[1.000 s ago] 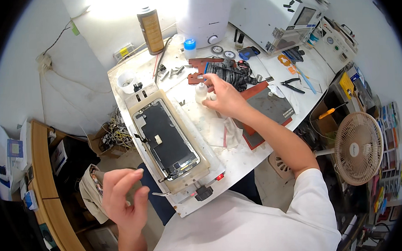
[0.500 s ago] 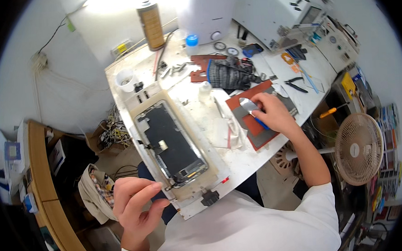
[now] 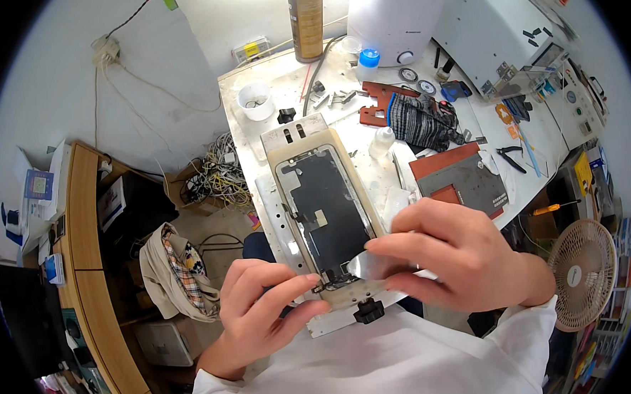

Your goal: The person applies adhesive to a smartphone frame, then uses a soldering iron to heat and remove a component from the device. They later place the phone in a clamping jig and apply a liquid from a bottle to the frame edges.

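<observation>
A phone screen assembly (image 3: 326, 203), its dark back facing up, lies in a cream-coloured holder (image 3: 363, 187) on a metal clamp fixture (image 3: 277, 220). My right hand (image 3: 461, 257) grips a pry tool with a thin, rounded metal blade (image 3: 376, 265). The blade tip is over the screen's lower right end; whether it touches is unclear, and my fingers cover the handle. At the lower left corner, my left hand (image 3: 268, 306) has thumb and forefinger apart, with nothing visible held. Small flex parts (image 3: 334, 276) show between the hands. A black knob (image 3: 368, 310) sits at the fixture's near end.
Right of the fixture are a small white bottle (image 3: 382, 143), a grey-and-red mat (image 3: 464, 182), a knitted glove (image 3: 422, 120) and pliers (image 3: 511, 159). A white cup (image 3: 255, 102) and spray can (image 3: 306, 26) stand behind. A fan (image 3: 583, 274) stands at right.
My right hand has brought the pry tool from the mat to the screen's near end. My left hand has moved right to the screen's corner. The view has shifted left.
</observation>
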The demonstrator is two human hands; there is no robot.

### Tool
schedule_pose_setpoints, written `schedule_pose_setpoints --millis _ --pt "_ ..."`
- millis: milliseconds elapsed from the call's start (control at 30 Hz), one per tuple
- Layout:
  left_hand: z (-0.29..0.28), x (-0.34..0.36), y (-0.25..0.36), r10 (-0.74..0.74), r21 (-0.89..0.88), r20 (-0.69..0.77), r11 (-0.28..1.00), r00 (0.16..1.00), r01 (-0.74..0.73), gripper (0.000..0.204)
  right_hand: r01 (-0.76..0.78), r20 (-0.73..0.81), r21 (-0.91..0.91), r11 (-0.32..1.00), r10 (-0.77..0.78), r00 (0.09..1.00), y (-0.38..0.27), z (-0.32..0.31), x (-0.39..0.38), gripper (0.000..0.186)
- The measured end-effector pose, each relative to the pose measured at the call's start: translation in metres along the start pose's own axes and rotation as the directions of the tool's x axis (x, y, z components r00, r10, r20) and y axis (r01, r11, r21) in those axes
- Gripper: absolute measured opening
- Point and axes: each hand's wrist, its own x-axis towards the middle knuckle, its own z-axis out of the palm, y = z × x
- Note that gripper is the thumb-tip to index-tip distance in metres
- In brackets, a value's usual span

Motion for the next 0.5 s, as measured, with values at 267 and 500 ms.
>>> schedule_pose_setpoints --millis 267,500 --pt "0.004 -0.006 -0.002 -0.007 0.006 -0.027 1.0 1.0 0.008 0.034 0.162 0.04 -0.135 0.977 -0.159 0.987 0.005 0.012 0.012 0.05" --pt "0.004 -0.007 -0.004 -0.011 0.013 -0.022 1.0 1.0 0.011 0.032 0.21 0.016 -0.165 0.964 -0.21 0.978 0.009 0.015 0.013 0.043"
